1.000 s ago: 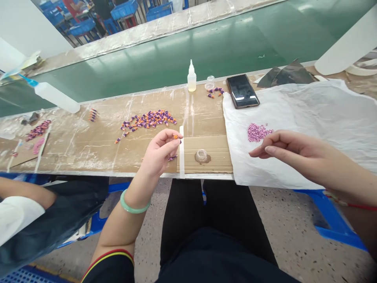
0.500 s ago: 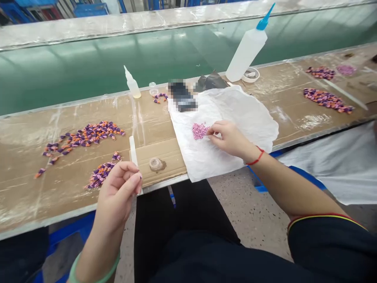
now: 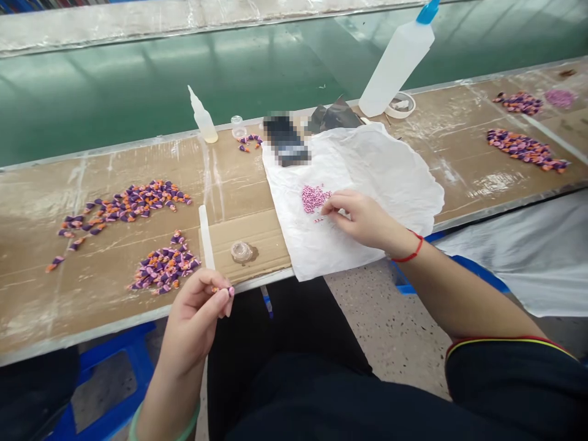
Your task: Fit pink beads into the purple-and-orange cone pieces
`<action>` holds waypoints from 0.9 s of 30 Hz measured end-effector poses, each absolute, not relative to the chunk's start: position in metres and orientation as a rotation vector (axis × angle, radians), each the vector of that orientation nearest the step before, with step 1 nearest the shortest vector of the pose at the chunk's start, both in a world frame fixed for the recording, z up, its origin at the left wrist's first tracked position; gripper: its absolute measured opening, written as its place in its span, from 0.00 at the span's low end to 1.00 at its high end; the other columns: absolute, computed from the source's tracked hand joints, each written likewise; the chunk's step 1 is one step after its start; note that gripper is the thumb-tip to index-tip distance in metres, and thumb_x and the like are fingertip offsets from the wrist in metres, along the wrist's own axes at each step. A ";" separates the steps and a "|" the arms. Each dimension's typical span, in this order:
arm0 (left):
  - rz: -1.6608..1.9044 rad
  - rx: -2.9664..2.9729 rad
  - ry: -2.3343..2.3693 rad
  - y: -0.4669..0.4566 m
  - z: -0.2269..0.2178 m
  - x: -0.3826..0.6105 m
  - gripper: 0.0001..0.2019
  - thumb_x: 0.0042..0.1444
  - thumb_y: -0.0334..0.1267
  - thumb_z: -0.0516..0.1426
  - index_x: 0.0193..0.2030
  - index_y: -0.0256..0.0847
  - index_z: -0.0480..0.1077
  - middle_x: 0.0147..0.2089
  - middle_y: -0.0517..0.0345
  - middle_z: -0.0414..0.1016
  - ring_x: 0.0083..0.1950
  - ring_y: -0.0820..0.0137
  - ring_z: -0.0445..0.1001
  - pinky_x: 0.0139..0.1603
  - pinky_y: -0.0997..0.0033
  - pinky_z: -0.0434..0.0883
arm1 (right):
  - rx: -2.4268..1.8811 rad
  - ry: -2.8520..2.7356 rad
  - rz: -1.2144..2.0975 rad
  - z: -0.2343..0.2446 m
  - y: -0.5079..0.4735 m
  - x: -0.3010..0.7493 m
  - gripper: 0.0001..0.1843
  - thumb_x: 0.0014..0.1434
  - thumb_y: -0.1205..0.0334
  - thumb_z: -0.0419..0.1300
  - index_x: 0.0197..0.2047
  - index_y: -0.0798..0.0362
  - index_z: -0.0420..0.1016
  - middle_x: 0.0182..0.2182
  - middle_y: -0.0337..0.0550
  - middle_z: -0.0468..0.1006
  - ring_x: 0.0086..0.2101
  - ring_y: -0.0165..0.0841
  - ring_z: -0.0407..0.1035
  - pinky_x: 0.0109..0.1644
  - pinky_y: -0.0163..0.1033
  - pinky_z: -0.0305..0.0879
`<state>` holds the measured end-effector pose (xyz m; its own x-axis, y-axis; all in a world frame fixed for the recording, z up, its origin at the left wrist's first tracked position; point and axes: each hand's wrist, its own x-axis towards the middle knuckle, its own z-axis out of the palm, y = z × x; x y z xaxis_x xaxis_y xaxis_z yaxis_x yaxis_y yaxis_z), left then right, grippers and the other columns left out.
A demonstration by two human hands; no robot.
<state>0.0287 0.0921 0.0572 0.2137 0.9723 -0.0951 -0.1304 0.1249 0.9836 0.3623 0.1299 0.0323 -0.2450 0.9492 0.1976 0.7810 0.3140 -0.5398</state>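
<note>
Cardboard [image 3: 239,177] lines the bench [image 3: 68,337]. Near left, the left hand [image 3: 195,321] pinches a piece [image 3: 231,291]; the right hand [image 3: 356,214], half-curled by beads [image 3: 315,199], holds I can't tell what.

Cardboard [image 3: 269,236] between left hand [image 3: 195,318] and pink beads [image 3: 313,198] is open except the dish [image 3: 241,252].

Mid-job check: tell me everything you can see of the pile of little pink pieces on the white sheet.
The pile is a loose, shallow scatter of tiny pink bits flecked with white, denser in the middle, with a few strays around its edges. It lies on the left part of the wrinkled white sheet. The right hand is at its right edge, fingertips close together; whether they touch or pinch a piece is unclear. The pieces are too small to tell their material.
</note>
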 end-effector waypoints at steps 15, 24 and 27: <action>0.964 1.095 0.962 0.082 0.044 0.030 0.14 0.57 0.46 0.68 0.29 0.40 0.74 0.24 0.61 0.69 0.21 0.76 0.65 0.23 0.78 0.65 | -1.599 -2.156 0.470 0.026 0.133 0.364 0.04 0.59 0.67 0.59 0.32 0.51 0.71 0.33 0.45 0.75 0.39 0.41 0.68 0.45 0.46 0.64; 0.901 1.170 0.996 0.078 0.040 0.029 0.16 0.59 0.49 0.66 0.28 0.40 0.74 0.22 0.60 0.69 0.22 0.75 0.66 0.23 0.77 0.65 | -1.628 -2.231 0.396 0.019 0.136 0.363 0.07 0.62 0.67 0.56 0.31 0.50 0.67 0.31 0.46 0.74 0.38 0.42 0.65 0.47 0.49 0.63; 0.842 1.293 1.049 0.077 0.042 0.032 0.15 0.62 0.47 0.63 0.29 0.39 0.74 0.22 0.59 0.71 0.23 0.74 0.67 0.25 0.77 0.65 | -1.622 -2.276 0.360 0.019 0.135 0.359 0.09 0.62 0.68 0.54 0.30 0.50 0.64 0.31 0.48 0.72 0.37 0.43 0.64 0.46 0.50 0.62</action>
<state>0.0325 0.0768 0.0416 0.3288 0.9348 -0.1343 0.0709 0.1174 0.9905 0.3588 0.1347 0.0193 -0.3027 0.9463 0.1134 0.8649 0.3228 -0.3843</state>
